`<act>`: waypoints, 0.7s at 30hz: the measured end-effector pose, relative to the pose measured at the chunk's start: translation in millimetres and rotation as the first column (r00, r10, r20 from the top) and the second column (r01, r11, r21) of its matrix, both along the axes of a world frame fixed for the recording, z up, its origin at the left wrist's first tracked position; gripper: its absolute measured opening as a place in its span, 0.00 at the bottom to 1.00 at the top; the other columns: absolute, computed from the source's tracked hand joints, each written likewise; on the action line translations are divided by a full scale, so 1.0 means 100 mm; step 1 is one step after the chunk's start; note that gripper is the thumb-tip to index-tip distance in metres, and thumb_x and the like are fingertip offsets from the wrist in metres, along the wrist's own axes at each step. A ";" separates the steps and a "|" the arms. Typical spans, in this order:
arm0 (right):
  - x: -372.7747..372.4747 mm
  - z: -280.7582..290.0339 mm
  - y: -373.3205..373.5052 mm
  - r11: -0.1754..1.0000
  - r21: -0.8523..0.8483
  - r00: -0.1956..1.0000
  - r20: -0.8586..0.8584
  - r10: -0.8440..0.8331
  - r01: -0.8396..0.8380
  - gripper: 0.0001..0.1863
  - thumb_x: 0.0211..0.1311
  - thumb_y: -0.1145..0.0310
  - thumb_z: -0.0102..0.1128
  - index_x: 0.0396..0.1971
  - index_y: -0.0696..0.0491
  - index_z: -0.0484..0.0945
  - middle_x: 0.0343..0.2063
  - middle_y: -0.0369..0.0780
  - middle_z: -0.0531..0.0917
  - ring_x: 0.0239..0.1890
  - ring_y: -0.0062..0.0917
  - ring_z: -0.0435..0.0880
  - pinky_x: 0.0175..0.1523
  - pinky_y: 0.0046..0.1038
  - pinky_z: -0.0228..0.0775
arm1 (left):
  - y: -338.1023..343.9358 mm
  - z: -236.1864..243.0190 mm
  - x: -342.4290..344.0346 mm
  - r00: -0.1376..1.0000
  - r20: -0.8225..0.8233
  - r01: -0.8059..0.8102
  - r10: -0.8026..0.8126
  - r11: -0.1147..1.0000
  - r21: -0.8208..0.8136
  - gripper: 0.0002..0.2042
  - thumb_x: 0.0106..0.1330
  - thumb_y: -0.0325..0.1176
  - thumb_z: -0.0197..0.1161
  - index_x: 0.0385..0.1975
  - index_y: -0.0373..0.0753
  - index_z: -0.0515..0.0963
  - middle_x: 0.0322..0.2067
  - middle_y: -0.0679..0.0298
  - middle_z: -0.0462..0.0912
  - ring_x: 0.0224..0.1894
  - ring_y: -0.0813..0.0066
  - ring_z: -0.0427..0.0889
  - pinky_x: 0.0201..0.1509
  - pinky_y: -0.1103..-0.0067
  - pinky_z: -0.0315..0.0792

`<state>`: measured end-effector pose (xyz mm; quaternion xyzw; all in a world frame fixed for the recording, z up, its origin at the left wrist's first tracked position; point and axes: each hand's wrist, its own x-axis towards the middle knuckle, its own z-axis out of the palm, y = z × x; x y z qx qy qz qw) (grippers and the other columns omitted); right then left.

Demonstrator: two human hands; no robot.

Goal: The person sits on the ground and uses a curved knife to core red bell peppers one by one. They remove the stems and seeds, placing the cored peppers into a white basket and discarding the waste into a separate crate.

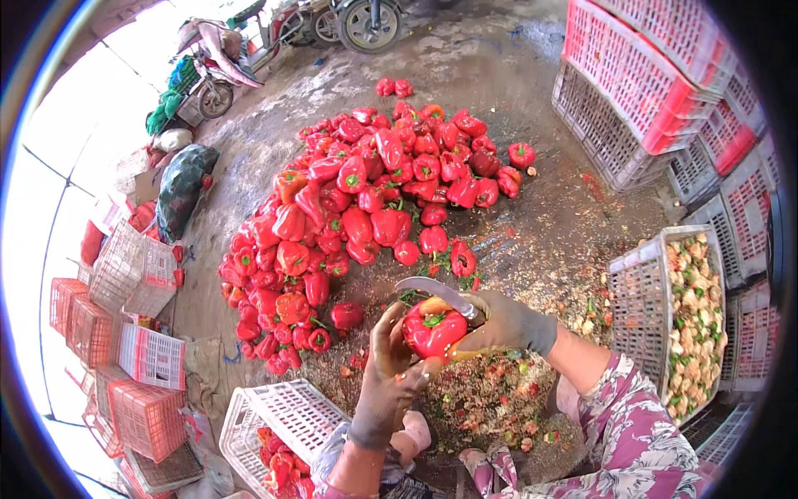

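In front of me a red bell pepper with a green stem is held up, stem side toward me. My left hand, in a soiled work glove, grips it from the left and below. A knife with a curved blade is in my gloved right hand. Its blade points left above the pepper's far side, and the right fingers lie along the pepper's right side. Whether the edge touches the pepper I cannot tell. Just beyond lies a big heap of red bell peppers on the floor.
A white crate with red pepper pieces stands at lower left. At right, another crate is full of pale cores. Seeds and scraps litter the floor. Stacked crates stand far right, more crates left, motorbikes behind.
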<state>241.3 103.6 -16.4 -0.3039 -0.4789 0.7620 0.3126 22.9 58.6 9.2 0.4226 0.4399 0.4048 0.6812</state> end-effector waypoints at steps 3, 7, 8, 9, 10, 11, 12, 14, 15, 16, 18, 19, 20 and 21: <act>-0.09 0.39 -0.36 0.998 0.067 1.000 -0.002 -0.004 0.004 0.45 0.47 0.64 0.82 0.65 0.59 0.67 0.57 0.39 0.78 0.58 0.18 0.75 0.63 0.28 0.69 | -0.31 0.18 -0.07 0.997 0.073 0.022 -0.026 0.998 0.059 0.41 0.57 0.27 0.74 0.69 0.40 0.56 0.66 0.57 0.64 0.70 0.67 0.63 0.71 0.69 0.62; -0.16 0.44 -0.83 0.961 0.272 0.991 0.099 -0.085 0.055 0.47 0.50 0.62 0.80 0.67 0.59 0.62 0.60 0.41 0.76 0.60 0.20 0.73 0.65 0.28 0.66 | -0.64 0.13 -0.15 0.995 0.081 0.034 -0.057 0.964 0.265 0.36 0.54 0.26 0.74 0.62 0.38 0.61 0.57 0.61 0.69 0.63 0.71 0.68 0.68 0.72 0.64; -0.16 0.53 -0.96 0.945 0.318 0.983 0.134 -0.122 0.074 0.47 0.51 0.61 0.80 0.67 0.59 0.62 0.60 0.41 0.76 0.61 0.20 0.72 0.65 0.28 0.66 | -0.70 0.16 -0.16 0.999 0.013 0.039 -0.046 0.940 0.339 0.36 0.53 0.26 0.74 0.61 0.37 0.62 0.56 0.61 0.69 0.61 0.71 0.69 0.68 0.73 0.64; -0.17 0.65 -1.11 0.933 0.326 0.971 0.128 -0.202 0.151 0.44 0.56 0.58 0.76 0.67 0.59 0.63 0.56 0.42 0.78 0.56 0.21 0.75 0.60 0.29 0.69 | -0.73 0.13 -0.16 0.998 -0.052 0.046 -0.027 0.911 0.411 0.35 0.52 0.26 0.74 0.60 0.37 0.63 0.55 0.61 0.69 0.60 0.71 0.69 0.67 0.73 0.64; -0.17 0.72 -1.21 0.898 0.403 0.934 0.221 -0.281 0.174 0.42 0.57 0.57 0.75 0.66 0.58 0.64 0.53 0.42 0.80 0.53 0.21 0.76 0.58 0.29 0.71 | -0.73 0.10 -0.17 0.993 -0.114 0.046 0.011 0.872 0.488 0.35 0.51 0.25 0.74 0.59 0.36 0.64 0.55 0.61 0.69 0.59 0.71 0.70 0.67 0.73 0.64; -0.15 0.79 -1.30 0.856 0.481 0.881 0.303 -0.363 0.187 0.41 0.59 0.56 0.73 0.66 0.58 0.64 0.51 0.43 0.81 0.51 0.22 0.77 0.56 0.30 0.72 | -0.74 0.09 -0.13 0.998 -0.019 -0.047 0.065 0.865 0.499 0.32 0.48 0.24 0.74 0.55 0.35 0.66 0.53 0.61 0.70 0.57 0.72 0.70 0.65 0.73 0.65; -0.12 0.85 -1.39 0.808 0.558 0.813 0.373 -0.448 0.189 0.39 0.60 0.55 0.72 0.66 0.58 0.65 0.48 0.43 0.82 0.48 0.22 0.78 0.53 0.30 0.73 | -0.76 0.12 -0.11 0.993 -0.040 -0.072 0.113 0.832 0.550 0.32 0.48 0.24 0.74 0.55 0.35 0.67 0.53 0.61 0.70 0.57 0.72 0.70 0.65 0.73 0.65; -0.11 0.90 -1.55 0.757 0.624 0.714 0.439 -0.546 0.195 0.32 0.65 0.55 0.67 0.63 0.56 0.69 0.36 0.44 0.83 0.37 0.27 0.81 0.44 0.33 0.74 | -0.77 0.26 -0.13 0.967 -0.093 -0.122 0.236 0.755 0.644 0.31 0.48 0.23 0.74 0.54 0.35 0.67 0.52 0.61 0.70 0.56 0.72 0.70 0.65 0.74 0.65; -0.11 1.01 -1.63 0.763 0.627 0.650 0.516 -0.558 0.157 0.31 0.65 0.56 0.66 0.62 0.56 0.69 0.34 0.44 0.83 0.35 0.28 0.81 0.43 0.33 0.74 | -0.76 0.34 -0.14 0.959 -0.086 -0.155 0.272 0.749 0.644 0.30 0.48 0.23 0.75 0.52 0.35 0.68 0.50 0.61 0.71 0.54 0.72 0.71 0.63 0.75 0.66; -0.10 1.03 -1.72 0.777 0.616 0.575 0.592 -0.565 0.129 0.29 0.66 0.57 0.65 0.62 0.55 0.70 0.32 0.44 0.83 0.33 0.29 0.81 0.41 0.33 0.74 | -0.77 0.37 -0.13 0.949 -0.119 -0.146 0.292 0.739 0.658 0.30 0.48 0.24 0.75 0.52 0.35 0.68 0.50 0.61 0.71 0.54 0.72 0.72 0.63 0.75 0.67; -0.13 0.87 -1.76 0.746 0.649 0.579 0.554 -0.597 0.149 0.27 0.67 0.60 0.63 0.61 0.54 0.70 0.30 0.47 0.81 0.32 0.32 0.82 0.38 0.34 0.73 | -0.73 0.41 -0.12 0.923 -0.182 -0.128 0.338 0.718 0.684 0.29 0.48 0.24 0.75 0.51 0.35 0.69 0.49 0.61 0.72 0.53 0.73 0.73 0.62 0.75 0.68; -0.18 0.85 -1.78 0.789 0.591 0.589 0.583 -0.559 0.164 0.27 0.67 0.60 0.63 0.61 0.54 0.70 0.30 0.47 0.81 0.32 0.33 0.83 0.37 0.34 0.73 | -0.71 0.34 -0.12 0.916 -0.179 -0.134 0.360 0.693 0.709 0.28 0.49 0.24 0.76 0.50 0.35 0.70 0.48 0.59 0.73 0.51 0.70 0.76 0.59 0.74 0.71; -0.21 0.81 -1.79 0.828 0.531 0.601 0.608 -0.519 0.177 0.26 0.67 0.60 0.63 0.61 0.54 0.70 0.30 0.47 0.81 0.32 0.33 0.83 0.37 0.34 0.74 | -0.70 0.32 -0.13 0.905 -0.208 -0.112 0.371 0.679 0.725 0.28 0.48 0.25 0.76 0.50 0.35 0.70 0.48 0.58 0.74 0.51 0.69 0.77 0.59 0.73 0.72; -0.24 0.72 -1.78 0.790 0.600 0.551 0.620 -0.559 0.127 0.26 0.67 0.61 0.63 0.61 0.55 0.69 0.31 0.47 0.81 0.33 0.34 0.84 0.36 0.34 0.74 | -0.70 0.31 -0.14 0.893 -0.236 -0.090 0.383 0.665 0.741 0.28 0.48 0.25 0.76 0.50 0.35 0.70 0.48 0.58 0.74 0.51 0.67 0.78 0.59 0.73 0.73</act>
